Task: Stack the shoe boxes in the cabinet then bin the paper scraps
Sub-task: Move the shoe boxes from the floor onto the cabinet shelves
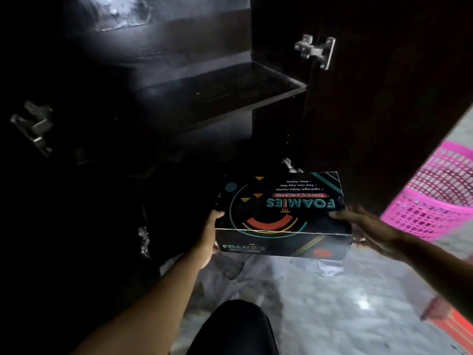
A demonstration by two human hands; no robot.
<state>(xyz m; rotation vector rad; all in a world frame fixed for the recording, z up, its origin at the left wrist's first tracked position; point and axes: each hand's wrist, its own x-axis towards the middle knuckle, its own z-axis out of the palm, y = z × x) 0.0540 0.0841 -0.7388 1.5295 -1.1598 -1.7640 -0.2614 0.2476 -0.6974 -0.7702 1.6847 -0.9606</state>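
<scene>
A dark shoe box (pixel 281 213) printed with "FOAMIES SKECHERS" and coloured arcs hangs in the air in front of the open dark cabinet (pixel 217 93). My left hand (pixel 208 234) grips its left end. My right hand (pixel 368 230) holds its right end, fingers spread along the side. The box sits level, low, just outside the cabinet's lower opening. An inner shelf (pixel 225 98) lies above it with nothing visible on it. White paper scraps (pixel 245 275) lie crumpled on the floor under the box.
The open cabinet door (pixel 384 98) with a metal hinge (pixel 316 51) stands at right. A pink mesh bin (pixel 440 196) sits behind it on the pale marble floor (pixel 345 303). My dark-clad knee (pixel 238 329) is at the bottom, an orange-red thing (pixel 453 326) at far right.
</scene>
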